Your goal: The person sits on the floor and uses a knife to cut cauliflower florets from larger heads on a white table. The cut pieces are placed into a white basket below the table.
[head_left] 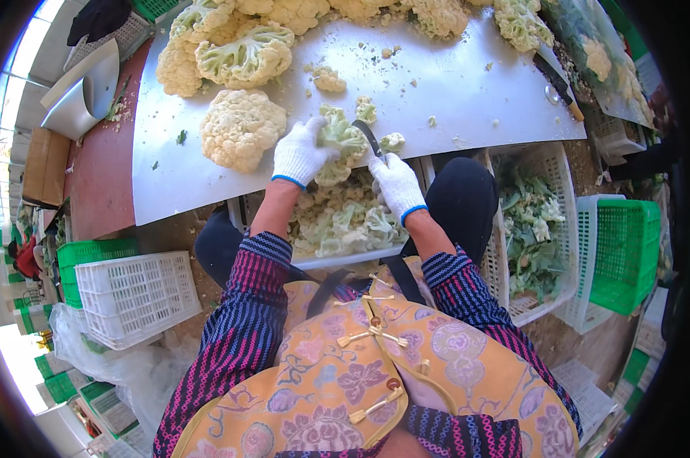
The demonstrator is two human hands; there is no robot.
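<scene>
The gloved left hand (301, 155) has its grip around a cauliflower piece (340, 137) at the front edge of the white-topped desk (505, 114), above a crate (356, 258) of cut pieces. The gloved right hand's (397, 185) grip holds a curved knife (367, 137), blade just beside the piece. A large cauliflower head (242, 130) lies to the left.

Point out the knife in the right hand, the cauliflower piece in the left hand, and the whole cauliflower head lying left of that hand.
Knife (370, 137): head view, on its dark blade.
Cauliflower piece (345, 140): head view, middle of its visible side.
Cauliflower head (242, 130): head view, middle of its top.
</scene>
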